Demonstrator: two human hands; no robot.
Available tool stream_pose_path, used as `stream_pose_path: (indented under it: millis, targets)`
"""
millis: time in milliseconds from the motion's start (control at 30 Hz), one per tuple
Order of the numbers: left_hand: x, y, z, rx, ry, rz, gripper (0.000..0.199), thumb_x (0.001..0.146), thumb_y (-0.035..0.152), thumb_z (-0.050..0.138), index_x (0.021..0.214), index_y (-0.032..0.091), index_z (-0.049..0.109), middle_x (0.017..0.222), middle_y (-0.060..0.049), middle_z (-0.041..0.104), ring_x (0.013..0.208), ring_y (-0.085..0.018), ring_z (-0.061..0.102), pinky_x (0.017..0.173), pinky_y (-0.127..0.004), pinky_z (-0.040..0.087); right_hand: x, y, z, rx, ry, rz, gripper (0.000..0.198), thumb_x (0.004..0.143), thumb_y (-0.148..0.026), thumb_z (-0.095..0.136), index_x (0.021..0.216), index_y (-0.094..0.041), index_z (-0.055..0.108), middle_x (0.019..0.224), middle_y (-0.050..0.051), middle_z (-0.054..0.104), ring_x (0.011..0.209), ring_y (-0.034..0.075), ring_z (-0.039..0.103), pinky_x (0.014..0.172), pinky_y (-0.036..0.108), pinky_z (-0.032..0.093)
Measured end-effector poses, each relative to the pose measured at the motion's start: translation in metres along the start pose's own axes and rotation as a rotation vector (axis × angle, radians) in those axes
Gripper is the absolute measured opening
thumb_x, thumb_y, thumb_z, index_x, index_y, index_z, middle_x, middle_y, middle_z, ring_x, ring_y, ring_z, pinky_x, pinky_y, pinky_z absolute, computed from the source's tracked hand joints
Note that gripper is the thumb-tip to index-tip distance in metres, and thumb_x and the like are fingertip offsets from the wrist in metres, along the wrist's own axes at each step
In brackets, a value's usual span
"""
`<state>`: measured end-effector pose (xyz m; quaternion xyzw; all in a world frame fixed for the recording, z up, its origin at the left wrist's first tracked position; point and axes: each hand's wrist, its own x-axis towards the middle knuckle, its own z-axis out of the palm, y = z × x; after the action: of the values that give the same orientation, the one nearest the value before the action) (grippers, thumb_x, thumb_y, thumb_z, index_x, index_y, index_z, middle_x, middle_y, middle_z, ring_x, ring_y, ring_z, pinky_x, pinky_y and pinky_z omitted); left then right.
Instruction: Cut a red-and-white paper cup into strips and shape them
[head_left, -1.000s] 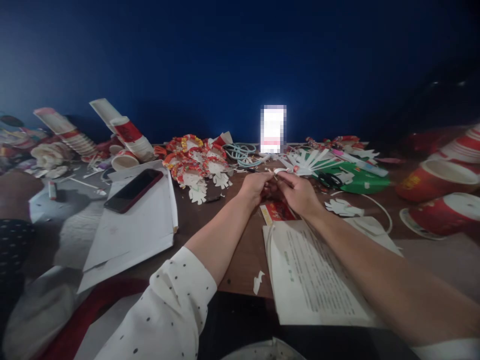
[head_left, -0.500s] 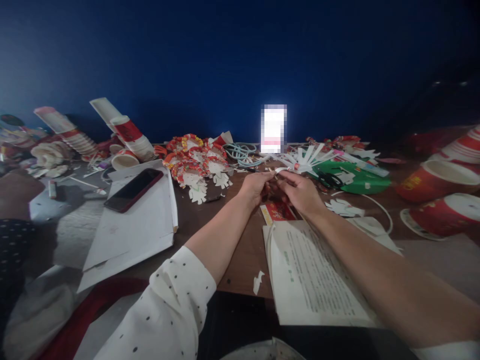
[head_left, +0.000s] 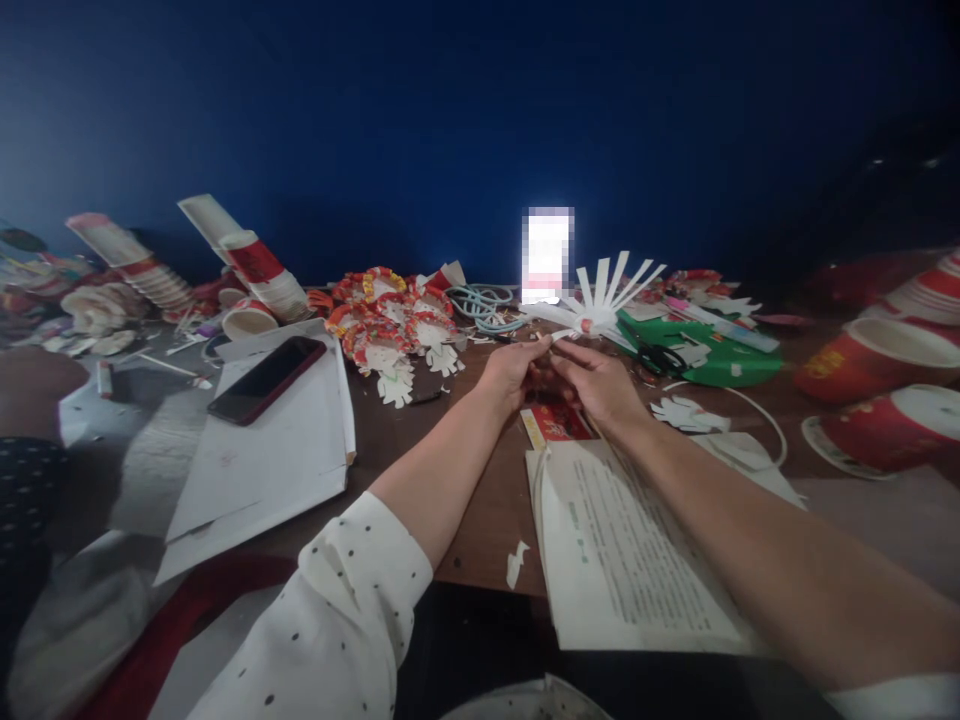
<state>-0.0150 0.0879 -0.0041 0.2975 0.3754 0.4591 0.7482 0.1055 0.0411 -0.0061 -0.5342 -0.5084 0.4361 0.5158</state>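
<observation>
My left hand (head_left: 514, 374) and my right hand (head_left: 600, 380) meet above the table, fingertips pinched close together. Between them is a paper cup cut into strips (head_left: 598, 318), its white strips fanned out beyond my fingers with a small red patch near the centre. Both hands appear to grip one of its strips; the exact hold is hidden by my fingers. Under my hands lies a red and yellow printed card (head_left: 559, 422). Nearer to me is a printed booklet (head_left: 630, 550).
Left are a phone (head_left: 268, 380) on white sheets (head_left: 262, 470), stacked paper cups (head_left: 266, 270) and a heap of red-and-white paper cutouts (head_left: 390, 330). Right are black scissors (head_left: 664, 357), a green sheet (head_left: 735, 370) and red cups (head_left: 847, 365). A blurred bright screen (head_left: 548, 250) stands behind. Someone's arm (head_left: 37, 385) shows far left.
The fan of white strips has turned and tilted more upright, and has shifted slightly left. Both hands stay close together in nearly the same place.
</observation>
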Motion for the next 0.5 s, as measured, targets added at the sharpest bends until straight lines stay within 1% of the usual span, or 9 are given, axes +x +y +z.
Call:
stream_pose_path:
  millis: [100,267,400,500]
  targets:
    - [-0.0005,0.0001,0.0008,0.006,0.001,-0.002,0.02,0.075,0.023,0.073,0.068,0.011,0.058,0.05,0.001,0.053,0.04,-0.009,0.051,0.038,-0.017,0.033,0.0007,-0.0005,-0.0001,-0.058,0.024,-0.022,0.049,0.076,-0.038,0.064,0.12,-0.018,0.068,0.05,-0.005,0.054,0.04,0.008,0.041,0.039,0.02,0.033]
    - [-0.0041,0.0009,0.0036,0.027,-0.011,-0.008,0.025,0.074,0.026,0.075,0.066,0.012,0.056,0.05,0.002,0.052,0.041,-0.007,0.05,0.039,-0.017,0.031,0.0025,-0.0005,-0.0004,-0.12,0.059,-0.054,0.042,0.076,-0.038,0.061,0.111,-0.018,0.073,0.054,-0.003,0.058,0.041,0.009,0.044,0.04,0.022,0.036]
    - [-0.0064,0.0027,0.0039,0.022,-0.02,0.008,0.025,0.078,0.026,0.072,0.065,0.013,0.054,0.049,0.003,0.048,0.041,-0.006,0.049,0.039,-0.016,0.029,0.0052,0.0012,-0.0005,-0.086,0.064,-0.054,0.041,0.075,-0.038,0.063,0.11,-0.018,0.073,0.053,-0.003,0.057,0.043,0.01,0.045,0.041,0.022,0.036]
    - [-0.0078,0.0041,0.0037,0.019,-0.055,0.023,0.02,0.079,0.024,0.07,0.07,0.012,0.057,0.053,0.002,0.052,0.044,-0.006,0.05,0.04,-0.015,0.032,0.0065,0.0021,-0.0007,-0.021,0.074,-0.047,0.043,0.073,-0.037,0.064,0.111,-0.017,0.072,0.053,-0.004,0.057,0.043,0.01,0.045,0.041,0.023,0.036]
